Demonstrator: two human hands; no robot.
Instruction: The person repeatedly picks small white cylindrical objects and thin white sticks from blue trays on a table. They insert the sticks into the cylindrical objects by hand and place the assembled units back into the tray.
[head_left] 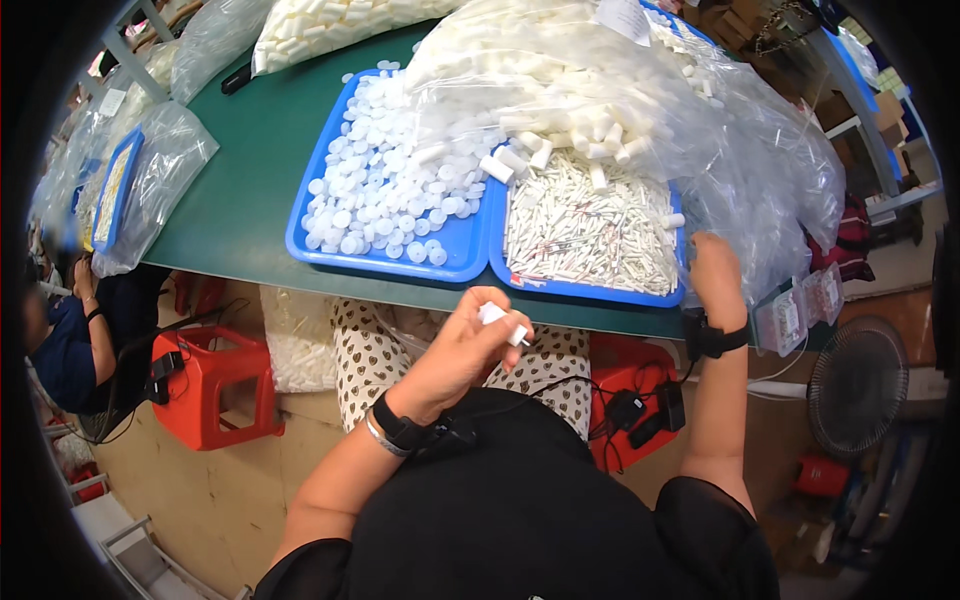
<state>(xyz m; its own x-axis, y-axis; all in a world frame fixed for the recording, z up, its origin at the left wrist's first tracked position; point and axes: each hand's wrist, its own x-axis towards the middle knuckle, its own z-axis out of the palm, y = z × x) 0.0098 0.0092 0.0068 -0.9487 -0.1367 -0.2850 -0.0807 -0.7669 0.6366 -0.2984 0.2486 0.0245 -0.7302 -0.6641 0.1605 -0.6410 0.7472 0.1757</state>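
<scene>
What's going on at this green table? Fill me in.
A person's left hand holds a small white cylinder in its fingers, above the lap. The right hand is by the right end of a blue tray of thin white sticks, near clear plastic; whether it holds anything isn't visible. Beside that tray, a second blue tray holds translucent discs.

White cylinder (492, 314), blue trays (468, 244), green table (262, 130), dark-spotted pale trousers (362, 350)
</scene>
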